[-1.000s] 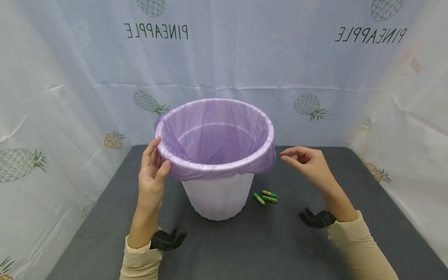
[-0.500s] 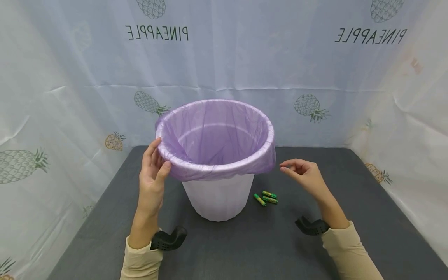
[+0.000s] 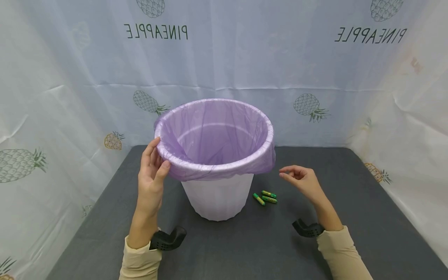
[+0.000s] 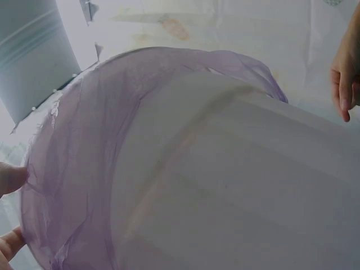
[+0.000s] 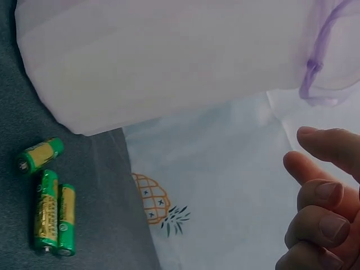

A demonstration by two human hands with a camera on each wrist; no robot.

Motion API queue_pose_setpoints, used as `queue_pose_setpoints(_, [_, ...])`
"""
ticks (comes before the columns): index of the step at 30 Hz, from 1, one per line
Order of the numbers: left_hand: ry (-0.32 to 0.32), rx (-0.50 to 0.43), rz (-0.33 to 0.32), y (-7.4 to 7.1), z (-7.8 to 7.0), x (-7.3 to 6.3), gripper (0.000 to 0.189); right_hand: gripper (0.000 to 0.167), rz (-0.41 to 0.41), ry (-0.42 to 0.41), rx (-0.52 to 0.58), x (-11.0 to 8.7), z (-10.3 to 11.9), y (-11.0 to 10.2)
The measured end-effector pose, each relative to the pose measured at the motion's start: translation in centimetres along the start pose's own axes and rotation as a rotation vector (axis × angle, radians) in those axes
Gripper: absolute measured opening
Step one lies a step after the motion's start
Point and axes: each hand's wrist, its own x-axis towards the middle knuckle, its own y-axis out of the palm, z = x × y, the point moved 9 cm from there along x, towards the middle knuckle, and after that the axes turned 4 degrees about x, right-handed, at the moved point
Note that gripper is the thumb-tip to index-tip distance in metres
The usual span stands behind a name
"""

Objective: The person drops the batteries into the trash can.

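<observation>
A white trash can (image 3: 218, 198) stands on the dark table, lined with a purple trash bag (image 3: 224, 147) folded over its rim. My left hand (image 3: 150, 182) holds the rim at its left side, thumb toward me and fingers farther back; the left wrist view shows the thumb (image 4: 10, 179) on the bag's edge. To the right of the can hovers my right hand (image 3: 304, 182), thumb and forefinger apart, other fingers bent, nothing between them. Three green-and-gold batteries (image 5: 46, 211) lie on the table between the can and that hand, two side by side and one angled.
The dark table (image 3: 224, 249) reaches back to a white curtain (image 3: 245, 58) printed with pineapples, which also hangs on both sides. Each wrist wears a black camera mount (image 3: 168, 238).
My right hand has come down and slightly left, closer to the batteries' level. The left hand stays on the rim, and the can and batteries have not moved.
</observation>
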Motion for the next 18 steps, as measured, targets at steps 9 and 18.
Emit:
queue_pose_setpoints(9, [0.028, -0.017, 0.018, 0.0, 0.0, -0.1, 0.054, 0.021, 0.042, 0.039, 0.02, -0.2, -2.5, 1.0])
queue_pose_setpoints(18, [0.025, -0.013, 0.016, 0.1, -0.1, 0.0, 0.054, 0.029, 0.125, 0.039, 0.04, 0.0, -4.1, 1.8])
